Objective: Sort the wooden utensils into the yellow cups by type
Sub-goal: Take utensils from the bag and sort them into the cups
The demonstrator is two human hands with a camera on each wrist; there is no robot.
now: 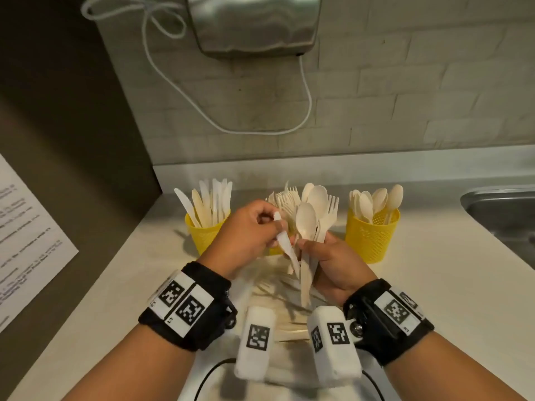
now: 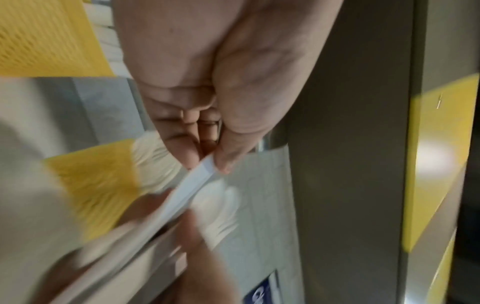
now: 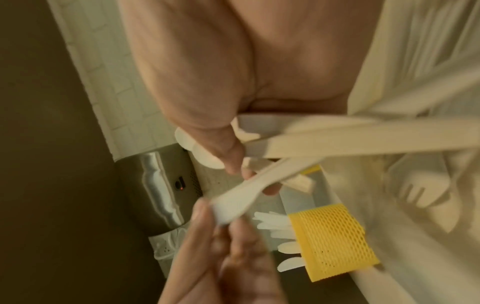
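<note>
Three yellow mesh cups stand in a row on the counter. The left cup (image 1: 207, 235) holds knives, the right cup (image 1: 372, 241) holds spoons, and the middle cup (image 1: 275, 250) with forks is mostly hidden behind my hands. My left hand (image 1: 279, 227) pinches one wooden knife (image 1: 286, 250) by its upper end (image 2: 205, 164). My right hand (image 1: 307, 244) grips a mixed bundle of spoons and forks (image 1: 311, 218) by the handles (image 3: 324, 139). The knife's lower end crosses that bundle (image 3: 241, 193). Several loose utensils (image 1: 286, 290) lie on the counter under my hands.
A steel sink (image 1: 503, 215) is set into the counter at the right. A steel wall unit (image 1: 254, 24) with a white cord (image 1: 307, 91) hangs above. A dark panel with a printed sheet (image 1: 26, 241) closes off the left side.
</note>
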